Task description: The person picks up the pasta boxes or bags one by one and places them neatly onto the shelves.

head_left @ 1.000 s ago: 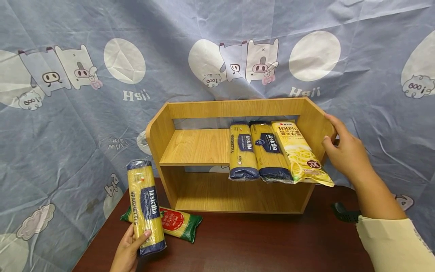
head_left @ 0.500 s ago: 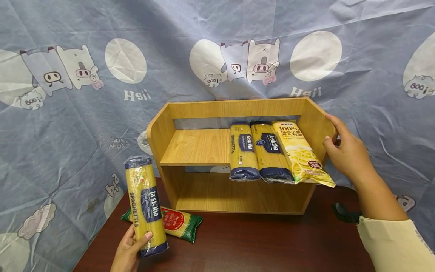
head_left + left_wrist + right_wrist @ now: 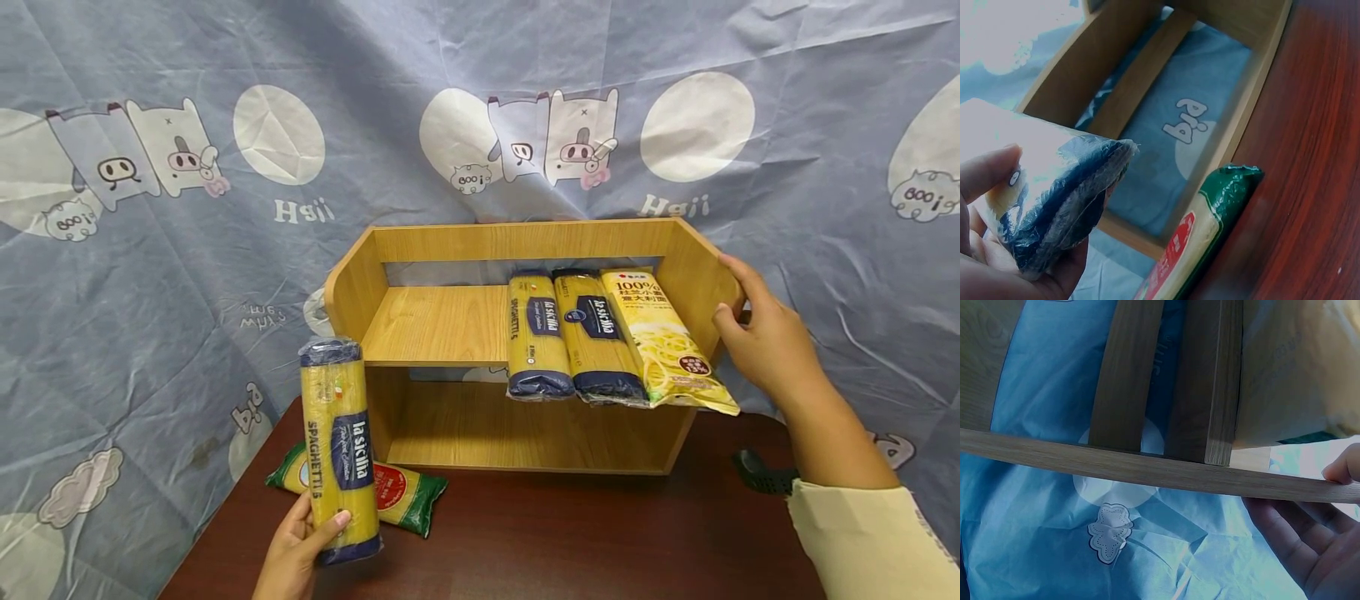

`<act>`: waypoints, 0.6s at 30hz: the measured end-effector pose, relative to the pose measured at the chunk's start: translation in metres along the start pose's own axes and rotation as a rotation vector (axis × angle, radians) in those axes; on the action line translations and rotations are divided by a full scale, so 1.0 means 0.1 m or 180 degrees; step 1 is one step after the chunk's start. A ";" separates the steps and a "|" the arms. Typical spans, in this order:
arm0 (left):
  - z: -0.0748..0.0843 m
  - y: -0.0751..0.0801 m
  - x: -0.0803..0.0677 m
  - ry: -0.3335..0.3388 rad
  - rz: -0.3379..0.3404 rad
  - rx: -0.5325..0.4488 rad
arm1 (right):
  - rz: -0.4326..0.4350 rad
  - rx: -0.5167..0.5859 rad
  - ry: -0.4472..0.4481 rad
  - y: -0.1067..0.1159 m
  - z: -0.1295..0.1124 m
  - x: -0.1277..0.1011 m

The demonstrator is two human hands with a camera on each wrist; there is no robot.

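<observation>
Spaghetti pack (image 3: 341,454) gripped off the shelf's left front edge, right hand (image 3: 768,333) on the opposite side

The left hand (image 3: 300,542) is closed around the lower end of the spaghetti pack, thumb across the front and the other fingers behind. The pack stands nearly upright, its top leaning slightly left. In the head view it overlaps the front edge of the left side panel (image 3: 352,292) of the shelf (image 3: 480,433); whether they touch cannot be told.

The right hand pinches the rim of the right side panel (image 3: 693,283), thumb on the inner face and fingers outside, opened only as far as the board is thick.

On the upper board (image 3: 435,325), open room runs from the left side panel to the first blue-ended pack (image 3: 540,333). Beside that lie a second blue-ended pack (image 3: 596,333) and, next to the right side panel, a yellow noodle pack (image 3: 663,342). All three jut past the board's front edge, the yellow one's lower corner passing in front of the panel's edge.

Beneath, the lower compartment opens forward onto the desk (image 3: 562,533). A green-ended pack (image 3: 408,496) lies flat there, near the shelf's lower left corner and partly hidden behind the spaghetti pack.
</observation>
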State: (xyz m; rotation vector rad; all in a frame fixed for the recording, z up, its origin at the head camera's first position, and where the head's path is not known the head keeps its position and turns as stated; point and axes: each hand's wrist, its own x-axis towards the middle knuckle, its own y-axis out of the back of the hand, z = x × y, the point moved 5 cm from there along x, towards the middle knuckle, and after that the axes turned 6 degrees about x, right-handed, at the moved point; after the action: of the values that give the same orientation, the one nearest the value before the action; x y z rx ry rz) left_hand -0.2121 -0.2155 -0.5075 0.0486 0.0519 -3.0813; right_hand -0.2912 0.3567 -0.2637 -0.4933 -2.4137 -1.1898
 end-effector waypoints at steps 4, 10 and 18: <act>0.02 -0.05 0.00 0.0023 0.0017 0.0039 | 0.0022 0.0018 0.0022 0.01 0.00 -0.01; 0.05 -0.14 0.01 0.0142 -0.0027 0.0023 | 0.0057 0.0017 0.0042 0.01 0.00 -0.01; 0.06 -0.26 0.05 0.0116 -0.0393 -0.0006 | 0.0030 0.0060 0.0035 0.01 -0.02 -0.02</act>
State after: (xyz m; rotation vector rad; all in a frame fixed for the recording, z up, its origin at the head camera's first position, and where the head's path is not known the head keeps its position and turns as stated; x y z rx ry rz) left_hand -0.2185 -0.1905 -0.5004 0.1054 0.0616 -3.2038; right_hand -0.2888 0.3549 -0.2630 -0.4906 -2.4086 -1.1617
